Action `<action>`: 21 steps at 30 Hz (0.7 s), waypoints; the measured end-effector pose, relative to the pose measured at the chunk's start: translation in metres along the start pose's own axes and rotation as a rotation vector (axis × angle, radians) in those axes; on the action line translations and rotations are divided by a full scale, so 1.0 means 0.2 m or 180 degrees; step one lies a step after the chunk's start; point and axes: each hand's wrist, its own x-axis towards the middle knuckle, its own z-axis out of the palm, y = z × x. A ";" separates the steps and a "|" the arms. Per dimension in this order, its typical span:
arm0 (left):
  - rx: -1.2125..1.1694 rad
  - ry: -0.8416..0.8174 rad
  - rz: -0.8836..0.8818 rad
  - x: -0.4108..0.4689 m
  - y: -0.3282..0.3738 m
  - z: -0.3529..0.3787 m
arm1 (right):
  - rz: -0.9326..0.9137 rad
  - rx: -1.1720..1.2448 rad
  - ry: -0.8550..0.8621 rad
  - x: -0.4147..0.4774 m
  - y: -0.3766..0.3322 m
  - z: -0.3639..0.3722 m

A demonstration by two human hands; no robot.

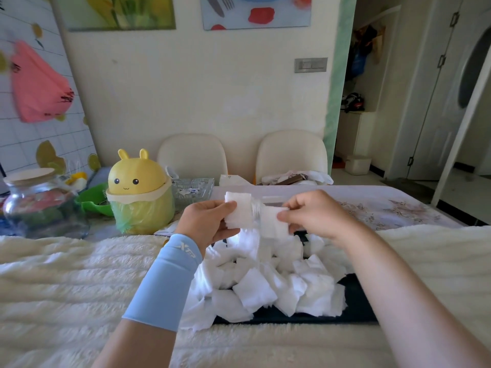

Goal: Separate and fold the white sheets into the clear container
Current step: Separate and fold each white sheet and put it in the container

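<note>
A heap of small white sheets point(268, 282) lies on a dark tray point(356, 301) in front of me. My left hand point(207, 221) holds a white sheet point(239, 211) up above the heap, thumb on its front. My right hand point(310, 211) pinches another white sheet point(275, 221) just to the right of the first. Between and behind the two sheets a clear container point(259, 208) shows only in part. A strip of white sheet hangs down from it toward the heap.
A fluffy cream cover point(66, 274) spreads over the near table. A yellow bunny-shaped bin point(140, 192) stands at the left, with a glass jar point(39, 205) and a green bowl point(95, 199) further left. A clear glass tray point(192, 188) and two cream chairs point(291, 152) are behind.
</note>
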 end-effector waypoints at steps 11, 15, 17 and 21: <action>-0.0398 -0.0345 -0.0111 -0.04 0.01 0.06 | -0.0399 0.1380 -0.0120 -0.07 -0.14 -0.04; -0.0348 -0.0649 -0.0105 -0.07 0.02 0.09 | -0.0550 0.0786 0.0087 -0.09 -0.18 0.03; -0.0363 -0.0741 -0.0130 -0.07 0.02 0.10 | -0.0552 0.0478 0.0268 -0.09 -0.18 0.04; -0.0333 -0.0871 -0.0156 -0.07 0.02 0.11 | -0.0662 0.0158 0.0437 -0.08 -0.17 0.05</action>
